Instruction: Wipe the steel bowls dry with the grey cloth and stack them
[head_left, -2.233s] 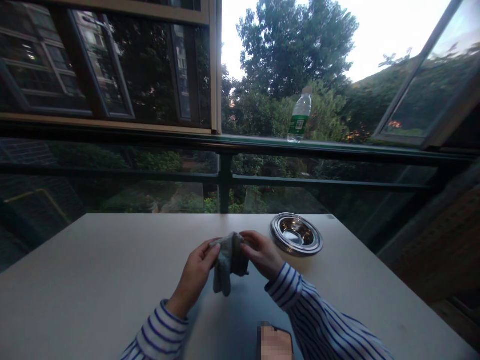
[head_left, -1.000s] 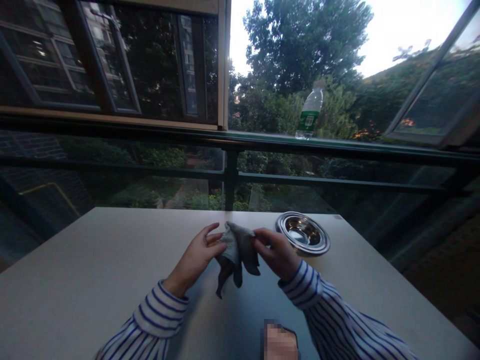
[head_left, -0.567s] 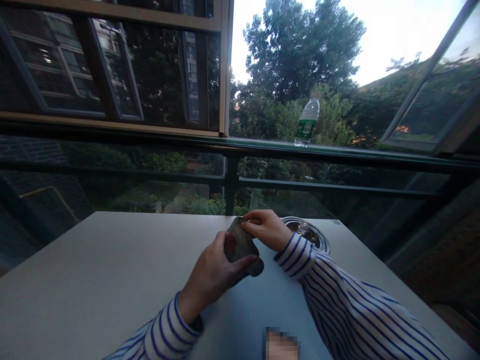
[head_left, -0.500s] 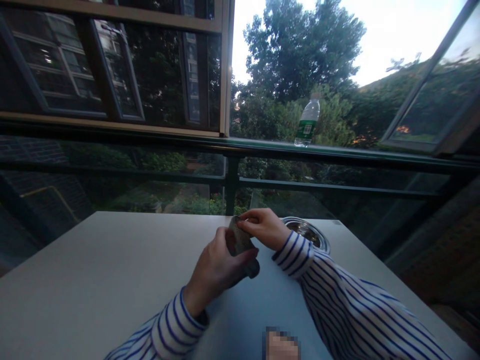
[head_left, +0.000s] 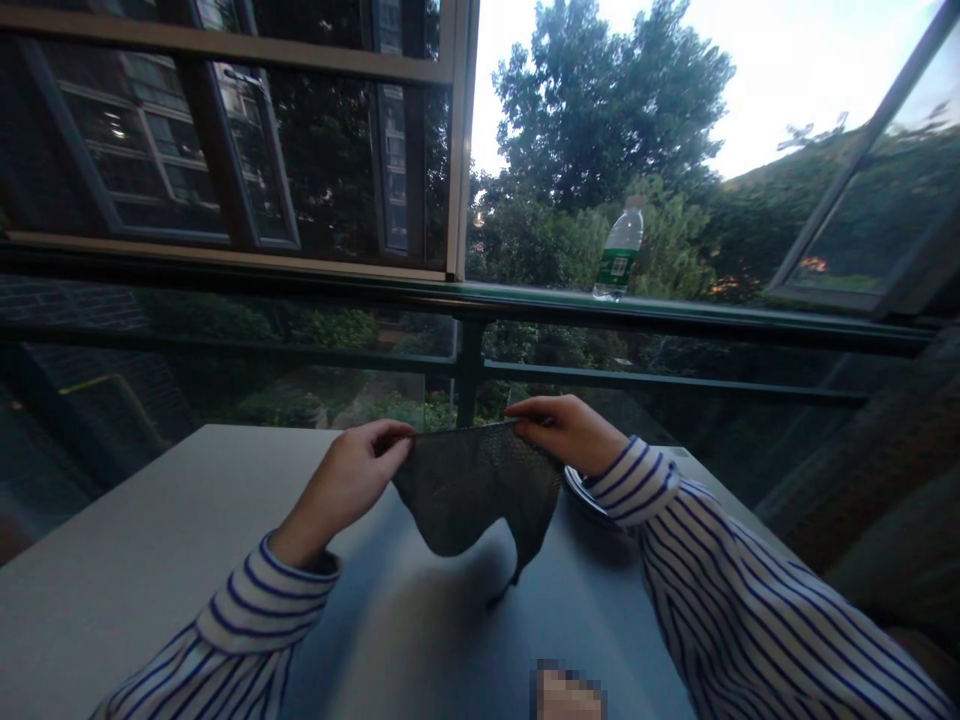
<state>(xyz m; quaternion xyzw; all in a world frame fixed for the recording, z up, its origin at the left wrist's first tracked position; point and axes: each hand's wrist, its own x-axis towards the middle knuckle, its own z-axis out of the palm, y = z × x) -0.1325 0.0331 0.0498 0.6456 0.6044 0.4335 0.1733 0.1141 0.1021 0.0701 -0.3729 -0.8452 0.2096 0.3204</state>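
Observation:
A dark grey-green cloth point(head_left: 472, 485) with a fine mesh-like texture hangs spread between my two hands above the table. My left hand point(head_left: 352, 475) pinches its upper left corner between thumb and fingers. On the other side, my right hand point(head_left: 566, 430) grips the upper right part of the same cloth, thumb against fingers. The lower edge curves up in the middle, and a narrow end dangles at the lower right, just over the tabletop. Behind my right wrist shows the rim of a shiny metal dish point(head_left: 585, 490); my hand and sleeve hide most of it.
The white table point(head_left: 187, 540) stands against a dark green railing point(head_left: 375, 290). On the rail's ledge a clear plastic bottle point(head_left: 619, 262) with a green label stands upright. The window behind it is open, with trees outside.
The cloth was bunched up between my hands; now it is stretched out and hanging. My left hand has moved left, my right hand right, and more of the dish is covered.

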